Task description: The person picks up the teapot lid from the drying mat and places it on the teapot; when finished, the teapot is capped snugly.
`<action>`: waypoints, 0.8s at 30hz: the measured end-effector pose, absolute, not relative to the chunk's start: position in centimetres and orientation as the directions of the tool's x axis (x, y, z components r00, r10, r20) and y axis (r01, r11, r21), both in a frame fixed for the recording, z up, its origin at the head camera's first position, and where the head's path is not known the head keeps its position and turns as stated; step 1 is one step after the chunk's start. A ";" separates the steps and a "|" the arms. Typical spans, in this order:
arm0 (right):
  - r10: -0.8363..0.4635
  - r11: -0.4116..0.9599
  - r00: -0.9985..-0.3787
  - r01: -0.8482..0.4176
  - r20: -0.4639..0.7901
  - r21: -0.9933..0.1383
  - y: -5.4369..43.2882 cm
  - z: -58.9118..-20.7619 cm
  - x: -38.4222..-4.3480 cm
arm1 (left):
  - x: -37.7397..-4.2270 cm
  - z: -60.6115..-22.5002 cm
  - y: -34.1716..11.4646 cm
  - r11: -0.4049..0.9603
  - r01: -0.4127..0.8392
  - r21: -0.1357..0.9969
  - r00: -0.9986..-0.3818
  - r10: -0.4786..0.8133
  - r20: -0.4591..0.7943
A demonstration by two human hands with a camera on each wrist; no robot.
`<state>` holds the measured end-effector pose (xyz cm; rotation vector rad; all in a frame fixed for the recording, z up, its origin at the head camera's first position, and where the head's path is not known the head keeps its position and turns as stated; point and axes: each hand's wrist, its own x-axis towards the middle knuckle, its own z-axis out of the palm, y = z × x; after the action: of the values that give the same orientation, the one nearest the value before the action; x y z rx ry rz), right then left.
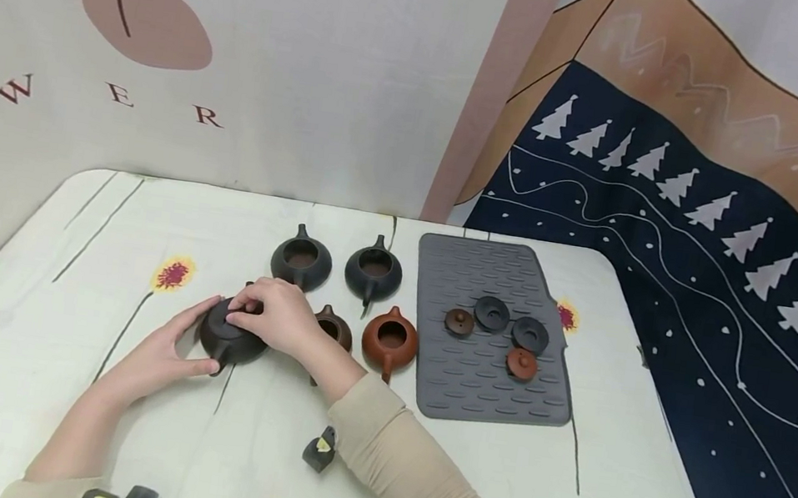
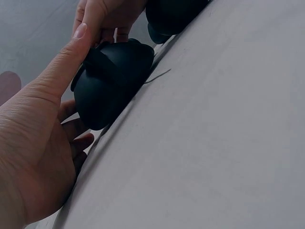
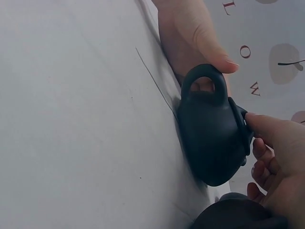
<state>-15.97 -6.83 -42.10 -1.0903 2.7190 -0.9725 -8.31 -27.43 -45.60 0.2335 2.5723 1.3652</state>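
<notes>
Left of centre in the head view, the left hand [image 1: 161, 359] grips a dark teapot [image 1: 245, 349] on the desk [image 1: 243, 456], fingers parted around its sides; the right hand's [image 1: 278, 315] fingers pinch its lid [image 1: 225, 330]. Four open teapots [image 1: 388, 357] stand rightward, beside a gray mat [image 1: 485, 397].

Cannot see all of the brown teapot [image 1: 346, 336] beyond the right hand [image 1: 277, 314], nor the full lid [image 1: 235, 333] beneath its fingers; cannot identify the dark rounded object [image 3: 233, 215] below it, cropped in the right wrist view.
</notes>
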 end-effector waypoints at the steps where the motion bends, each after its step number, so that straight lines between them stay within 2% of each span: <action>1: -0.639 0.550 -0.749 -0.603 0.173 -0.578 -6.8 -42.2 -16.0 | -8.3 -45.6 -27.4 0.556 0.038 0.830 -0.963 0.242 -0.117; 12: -0.642 0.552 -0.750 -0.598 0.161 -0.580 -6.5 -41.8 -15.7 | -8.3 -45.8 -27.5 0.543 0.051 0.838 -0.963 0.248 -0.102; 24: -0.629 0.475 -0.734 -0.625 0.257 -0.619 -4.2 -40.4 -14.4 | -8.3 -45.8 -27.4 0.549 0.062 0.833 -0.965 0.247 -0.091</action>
<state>-14.38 -4.15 -40.37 -1.1443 2.6928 -1.1262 -8.32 -27.40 -45.79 0.2619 2.5863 1.3797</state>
